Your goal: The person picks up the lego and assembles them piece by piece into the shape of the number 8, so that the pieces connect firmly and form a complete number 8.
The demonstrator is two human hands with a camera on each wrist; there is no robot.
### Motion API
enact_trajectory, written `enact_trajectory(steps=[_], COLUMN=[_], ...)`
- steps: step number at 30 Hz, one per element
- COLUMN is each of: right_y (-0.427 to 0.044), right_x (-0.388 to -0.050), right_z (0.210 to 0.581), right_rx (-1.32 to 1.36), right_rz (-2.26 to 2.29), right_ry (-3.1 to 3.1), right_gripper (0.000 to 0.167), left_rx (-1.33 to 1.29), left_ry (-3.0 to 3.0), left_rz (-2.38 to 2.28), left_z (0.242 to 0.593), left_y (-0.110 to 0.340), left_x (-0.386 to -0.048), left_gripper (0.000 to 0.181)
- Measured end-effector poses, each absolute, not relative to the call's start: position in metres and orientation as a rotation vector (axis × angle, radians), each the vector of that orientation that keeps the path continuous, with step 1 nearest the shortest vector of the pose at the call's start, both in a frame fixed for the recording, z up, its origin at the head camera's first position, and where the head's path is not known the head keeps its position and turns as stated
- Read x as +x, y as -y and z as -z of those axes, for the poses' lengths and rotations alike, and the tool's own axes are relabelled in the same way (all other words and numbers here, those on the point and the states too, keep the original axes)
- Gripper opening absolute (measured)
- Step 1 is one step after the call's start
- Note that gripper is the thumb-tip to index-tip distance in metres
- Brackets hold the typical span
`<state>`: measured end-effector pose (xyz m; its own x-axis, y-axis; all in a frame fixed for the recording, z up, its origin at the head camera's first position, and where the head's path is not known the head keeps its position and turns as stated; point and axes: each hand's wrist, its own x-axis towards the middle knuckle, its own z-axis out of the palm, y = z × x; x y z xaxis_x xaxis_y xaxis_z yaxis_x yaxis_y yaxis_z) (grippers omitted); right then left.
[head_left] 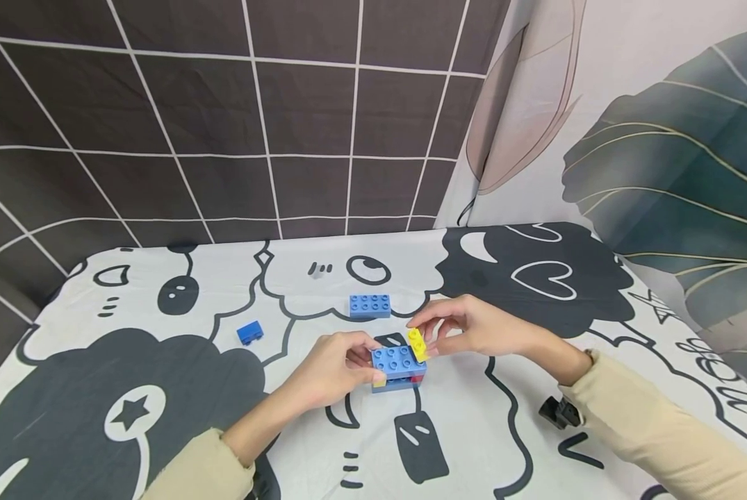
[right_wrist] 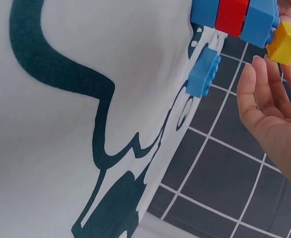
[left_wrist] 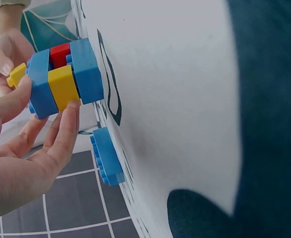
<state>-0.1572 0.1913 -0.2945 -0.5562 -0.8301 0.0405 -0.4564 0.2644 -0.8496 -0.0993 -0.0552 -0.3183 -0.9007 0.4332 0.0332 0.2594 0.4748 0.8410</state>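
Note:
My left hand [head_left: 332, 368] grips the left end of a small stack of toy building bricks, thumb at the front. A blue brick [head_left: 395, 362] with studs forms its top layer, and another blue brick [left_wrist: 87, 70] its bottom. Between these two layers sit a yellow brick [left_wrist: 64, 88] at the left end and a red brick [right_wrist: 231, 15] at the right. My right hand [head_left: 476, 326] pinches a second, small yellow brick [head_left: 417, 344] at the right end of the stack's top. Whether its studs are fully seated cannot be told.
Beyond the stack lies a loose blue brick [head_left: 370, 306], studs up. A smaller dark blue brick [head_left: 250, 332] rests farther left on the patterned cloth [head_left: 310, 278]. A black device [head_left: 559, 412] is by the right sleeve. A dark gridded curtain [head_left: 304, 104] hangs behind.

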Motion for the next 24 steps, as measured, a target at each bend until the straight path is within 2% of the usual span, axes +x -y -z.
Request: enact_trajectory(steps=[24], right_y=[-0.1930], right_x=[-0.1486], right_z=[0.2976], right_rx=[-1.135], right_rz=[1.200], right_ry=[-2.213], right_gripper=[0.034], left_rx=[0.605], left_ry=[-2.524], left_rz=[-1.396], left_z=[0.3168], left_y=[0.0561], left_x=[-0.0987], left_gripper=[0.025])
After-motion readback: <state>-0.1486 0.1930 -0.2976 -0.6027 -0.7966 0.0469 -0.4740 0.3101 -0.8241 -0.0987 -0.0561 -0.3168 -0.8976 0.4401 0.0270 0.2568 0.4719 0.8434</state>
